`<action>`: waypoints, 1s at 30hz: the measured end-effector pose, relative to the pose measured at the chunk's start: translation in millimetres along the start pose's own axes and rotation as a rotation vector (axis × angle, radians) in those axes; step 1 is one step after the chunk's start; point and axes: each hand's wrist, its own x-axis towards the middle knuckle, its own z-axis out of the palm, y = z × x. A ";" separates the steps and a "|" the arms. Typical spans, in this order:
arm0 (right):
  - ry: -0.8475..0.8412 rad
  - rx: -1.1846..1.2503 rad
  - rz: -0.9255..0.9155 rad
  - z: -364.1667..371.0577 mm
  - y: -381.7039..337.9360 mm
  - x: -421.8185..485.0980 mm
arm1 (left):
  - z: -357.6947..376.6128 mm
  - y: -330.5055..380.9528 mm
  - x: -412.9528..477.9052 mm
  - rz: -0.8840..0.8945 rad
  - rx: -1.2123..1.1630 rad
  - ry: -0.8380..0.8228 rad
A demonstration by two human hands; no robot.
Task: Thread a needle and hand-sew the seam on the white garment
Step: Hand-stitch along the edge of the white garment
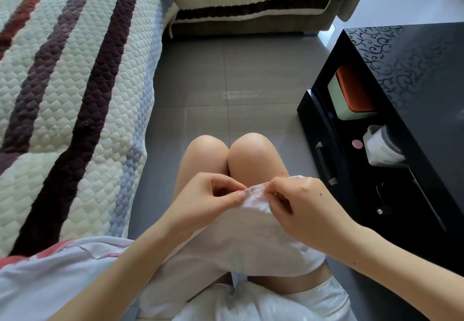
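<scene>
Room: grey tile floor (226, 74) is showing beyond the knees (231, 150). The left hand (208, 196) is pinching the hem of the white garment (251, 235) just beside the fingertips of the right hand (298, 201), which are gripping the needle (259, 191) carrying red thread (255, 196). Judgement: holding the hem taut should be favouring small, even stitches.

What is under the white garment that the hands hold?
The person's thighs: the bare knees show beyond the white garment. What else lies beneath is covered.

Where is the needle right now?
Head view, just below centre: the needle lies along the folded edge of the white garment over the lap, pinched by the right hand, with the left hand gripping the cloth to its left.
</scene>
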 end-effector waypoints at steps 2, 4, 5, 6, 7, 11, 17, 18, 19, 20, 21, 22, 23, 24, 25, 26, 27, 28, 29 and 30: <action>-0.034 -0.009 0.011 2.6 -1.4 0.4 | 1.7 0.8 -0.6 0.026 0.019 -0.003; -0.073 -0.015 0.009 5.5 -3.5 1.9 | 3.6 2.1 -1.2 0.045 0.032 -0.018; -0.090 -0.016 0.009 5.4 -4.9 2.8 | 4.3 2.9 -1.5 0.049 0.035 -0.024; -0.089 -0.002 0.009 4.5 -5.4 2.8 | 4.8 3.4 -1.8 0.048 0.034 -0.025; -0.074 0.035 0.012 2.2 -6.2 3.1 | 4.5 3.7 -1.5 0.043 0.033 -0.018; -0.037 0.183 0.038 -9.9 -6.1 1.4 | 3.5 2.5 -0.1 0.007 0.056 0.023; -0.096 0.388 0.088 -22.7 -3.5 6.0 | 6.1 3.9 2.3 -0.031 0.022 0.012; -0.124 0.435 0.116 -24.0 -1.6 7.1 | 6.2 4.0 2.5 -0.042 0.002 -0.006; -0.155 0.487 0.148 -25.3 -0.5 8.3 | 6.3 4.0 2.7 -0.053 -0.020 -0.026; -0.189 0.542 0.183 -26.6 0.6 9.5 | 6.4 4.1 2.6 -0.062 -0.043 -0.045; -0.219 0.594 0.215 -27.7 2.0 10.7 | 6.2 3.8 2.5 -0.070 -0.064 -0.062; -0.245 0.640 0.241 -28.9 3.0 11.8 | 6.0 3.6 3.0 -0.078 -0.083 -0.077; -0.268 0.673 0.262 -29.6 3.9 12.9 | 5.5 3.1 3.4 -0.083 -0.102 -0.092; -0.288 0.699 0.278 -30.5 4.2 13.9 | 5.2 2.6 4.0 -0.087 -0.120 -0.107; -0.305 0.723 0.294 -31.1 4.5 14.6 | 4.9 1.8 4.3 -0.088 -0.136 -0.120; -0.323 0.750 0.313 -32.0 4.8 15.3 | 4.6 1.2 4.3 -0.088 -0.150 -0.131; -0.343 0.781 0.333 -32.8 4.4 16.0 | 4.3 0.5 4.6 -0.088 -0.165 -0.141; -0.362 0.816 0.350 -33.6 3.8 16.8 | 4.1 -0.1 4.8 -0.088 -0.181 -0.152; -0.374 0.852 0.364 -34.4 3.0 17.8 | 4.0 -0.6 5.0 -0.087 -0.197 -0.163; -0.381 0.887 0.375 -35.2 2.9 18.5 | 4.1 -1.2 5.3 -0.090 -0.216 -0.173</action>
